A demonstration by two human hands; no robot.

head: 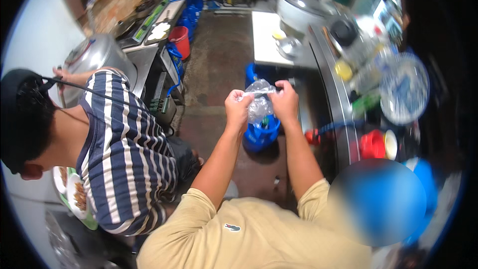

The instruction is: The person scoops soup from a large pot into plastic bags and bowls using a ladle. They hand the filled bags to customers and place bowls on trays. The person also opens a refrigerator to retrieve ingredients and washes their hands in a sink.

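Observation:
A clear plastic bag (pixel 260 108) is stretched between my two hands in front of my chest. My left hand (pixel 238 106) pinches one side of its upper edge with thumb and fingers. On the opposite side my right hand (pixel 285 101) pinches the same edge, with the index finger raised and bent. The bag bulges out above and below the gripped edge; whether anything is inside cannot be told. Below and behind it, a blue gas cylinder (pixel 257 138) stands on the floor.
A co-worker in a striped shirt (pixel 123 145) stands close at the left, beside a large metal pot (pixel 102 54). To the right runs a steel counter (pixel 332 71) with plastic containers and red cups (pixel 372 144). A white board (pixel 263 41) and big cooker (pixel 298 5) are ahead.

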